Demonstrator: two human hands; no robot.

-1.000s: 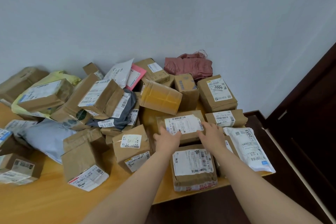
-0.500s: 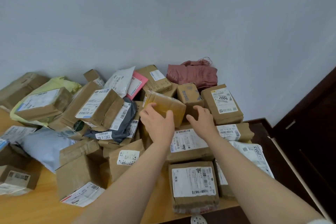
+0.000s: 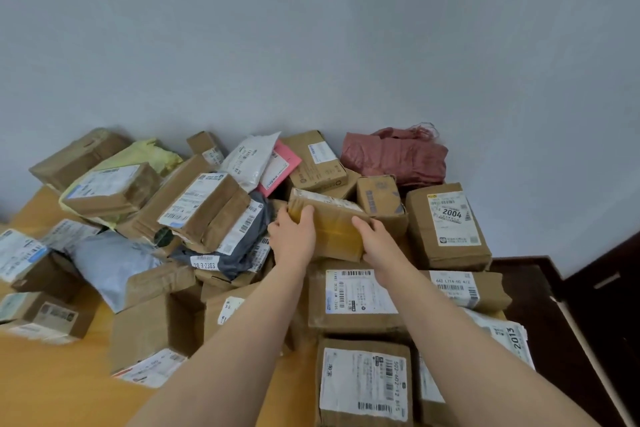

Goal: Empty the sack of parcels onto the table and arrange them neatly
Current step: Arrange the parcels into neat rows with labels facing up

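So the surface is a light wooden table [image 3: 52, 385] pushed into the corner of a room with plain pale grey-blue walls [image 3: 311, 45]. There's dark wood panelling [image 3: 609, 305] on the right.

The red sack [image 3: 398, 156] lies crumpled at the back against the wall, and the parcels are out on the table in 1 big messy heap. It's mostly brown boxes, plus a pink envelope [image 3: 280, 166], a yellow bag [image 3: 145, 156], a pale grey mailer [image 3: 107, 263] and a dark grey mailer [image 3: 242, 239].

The near right corner looks tidier. A flat labelled box [image 3: 360, 298] sits there with another labelled box [image 3: 363, 381] in front of it. Off to the right are a white mailer marked 2013 [image 3: 509, 336] and a box marked 2004 [image 3: 446, 229].

Both hands are on a tape-wrapped box [image 3: 332, 232] in the middle of the heap, just behind the flat labelled box. The left hand [image 3: 294, 236] has its fingers curled over the left end. The right hand [image 3: 381, 246] grips the lower right edge. The box is tilted, so its top label faces the camera.

Compared with 1 second ago, both hands have left the flat labelled box, where they were lying flat. Half a second ago the left hand was already on the taped box and the right was just arriving. Now both have a proper hold of it.
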